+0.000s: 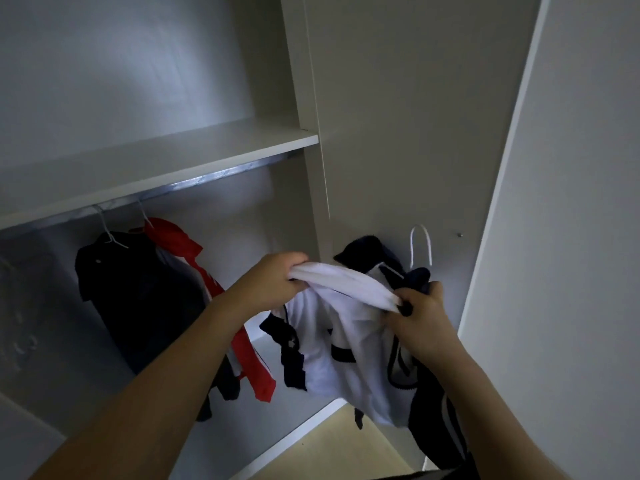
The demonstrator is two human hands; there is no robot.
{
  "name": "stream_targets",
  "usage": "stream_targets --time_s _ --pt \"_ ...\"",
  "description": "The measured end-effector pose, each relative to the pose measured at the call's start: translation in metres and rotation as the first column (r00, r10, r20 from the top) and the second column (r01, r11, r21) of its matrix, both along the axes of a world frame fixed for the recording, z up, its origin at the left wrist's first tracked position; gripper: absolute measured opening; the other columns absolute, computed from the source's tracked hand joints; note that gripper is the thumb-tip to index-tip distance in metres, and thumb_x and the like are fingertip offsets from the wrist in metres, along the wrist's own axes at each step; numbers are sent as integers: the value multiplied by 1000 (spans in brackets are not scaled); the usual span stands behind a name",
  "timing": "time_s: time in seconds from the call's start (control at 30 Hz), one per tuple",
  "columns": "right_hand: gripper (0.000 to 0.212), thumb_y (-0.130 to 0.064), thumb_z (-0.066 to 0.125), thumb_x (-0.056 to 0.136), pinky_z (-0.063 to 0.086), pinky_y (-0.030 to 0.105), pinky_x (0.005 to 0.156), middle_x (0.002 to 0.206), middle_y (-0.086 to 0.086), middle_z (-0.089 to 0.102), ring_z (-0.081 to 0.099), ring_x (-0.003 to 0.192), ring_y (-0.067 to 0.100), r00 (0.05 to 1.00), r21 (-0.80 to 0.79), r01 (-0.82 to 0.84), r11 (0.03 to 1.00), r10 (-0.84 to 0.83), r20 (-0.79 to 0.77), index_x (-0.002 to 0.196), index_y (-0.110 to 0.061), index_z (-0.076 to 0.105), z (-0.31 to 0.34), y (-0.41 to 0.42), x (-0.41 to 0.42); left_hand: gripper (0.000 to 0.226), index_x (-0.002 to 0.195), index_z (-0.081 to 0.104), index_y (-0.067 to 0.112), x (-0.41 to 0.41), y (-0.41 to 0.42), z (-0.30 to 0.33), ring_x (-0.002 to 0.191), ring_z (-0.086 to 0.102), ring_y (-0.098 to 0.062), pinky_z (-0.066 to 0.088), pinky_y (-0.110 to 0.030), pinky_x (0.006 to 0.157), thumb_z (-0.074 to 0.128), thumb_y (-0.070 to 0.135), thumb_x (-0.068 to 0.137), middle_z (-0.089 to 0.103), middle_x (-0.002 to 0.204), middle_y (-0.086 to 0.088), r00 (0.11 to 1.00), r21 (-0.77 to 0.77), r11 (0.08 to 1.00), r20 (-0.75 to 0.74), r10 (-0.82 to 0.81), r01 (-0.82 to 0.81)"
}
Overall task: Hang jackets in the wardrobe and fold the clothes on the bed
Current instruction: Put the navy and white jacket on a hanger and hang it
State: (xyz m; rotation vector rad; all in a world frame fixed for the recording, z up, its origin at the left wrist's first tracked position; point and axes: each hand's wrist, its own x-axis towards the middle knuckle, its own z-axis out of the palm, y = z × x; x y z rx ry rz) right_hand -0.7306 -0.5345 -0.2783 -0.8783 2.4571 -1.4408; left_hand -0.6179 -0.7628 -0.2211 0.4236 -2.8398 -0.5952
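I hold a white jacket with dark navy trim [343, 341] in front of the open wardrobe. My left hand [273, 282] grips a bunched white part of it at the left. My right hand [420, 313] grips the other end of that white part together with dark fabric. A white hanger hook [420, 245] sticks up behind the jacket, just above my right hand. Inside the wardrobe, a dark jacket [138, 292] and a red and white jacket [194, 271] hang on white hangers from the metal rail [207, 176].
A white shelf [194, 157] sits above the rail. The open wardrobe door [398, 133] stands behind the jacket, and a second white panel [571, 202] is at the right. The rail is free to the right of the hung jackets. Light wooden floor [332, 445] shows below.
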Motion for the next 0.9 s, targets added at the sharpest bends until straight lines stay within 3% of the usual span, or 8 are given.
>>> stream_targets --time_s 0.13,0.3,0.5,0.57,0.63,0.7,0.8,0.9 --pt "79 -40 80 74 39 23 98 113 -6 22 47 98 10 975 84 -207 975 199 102 138 -52 35 6 -1 9 4 82 66 17 -18 28 23 78 63 -17 52 -39 73 63 17 85 66 80 3 962 -47 979 201 -183 196" --pt "16 -18 68 85 44 10 73 107 3 39 49 78 -4 990 -28 -135 990 136 23 101 -19 70 -3 -13 8 21 100 59 27 -24 42 29 82 61 -15 51 -36 71 62 14 83 63 91 8 960 -4 973 161 -227 231" --pt "22 -15 53 92 43 28 57 68 8 63 57 59 17 905 -247 10 969 96 414 77 -5 65 -2 3 9 15 89 61 29 4 6 -11 80 64 -17 51 -29 69 60 14 91 65 87 4 999 209 977 -5 37 -36" --pt "20 -13 52 90 43 28 58 62 4 63 58 56 15 870 -273 42 961 100 484 76 -7 65 0 4 13 10 98 68 16 10 5 -27 90 68 -23 56 -34 81 60 11 94 71 95 -7 978 531 845 -136 157 -62" --pt "20 -10 51 88 43 27 56 62 4 62 58 54 15 837 -306 74 949 108 537 72 -10 64 2 3 17 14 104 68 6 12 15 -34 95 69 -28 55 -36 85 55 9 98 72 100 -13 913 852 523 -213 347 0" --pt "22 -10 51 88 42 26 53 60 3 59 56 52 14 817 -315 106 943 98 568 69 -13 63 1 1 21 16 94 69 9 9 30 -37 87 66 -27 51 -35 77 53 9 97 70 90 -10 898 930 367 -169 405 10" --pt "22 -11 51 90 41 24 49 56 0 56 53 50 12 814 -319 112 941 97 572 71 -12 62 -1 -1 28 21 83 73 17 0 52 -29 80 65 -23 46 -35 74 62 35 81 69 87 -7 966 865 482 8 257 -135" --pt "19 -11 51 89 41 25 51 56 0 55 52 52 13 822 -307 109 945 88 563 74 -12 62 -5 -4 30 33 96 74 12 -10 59 -17 85 71 -23 52 -31 76 72 42 82 75 93 -7 982 824 562 -46 185 -67"
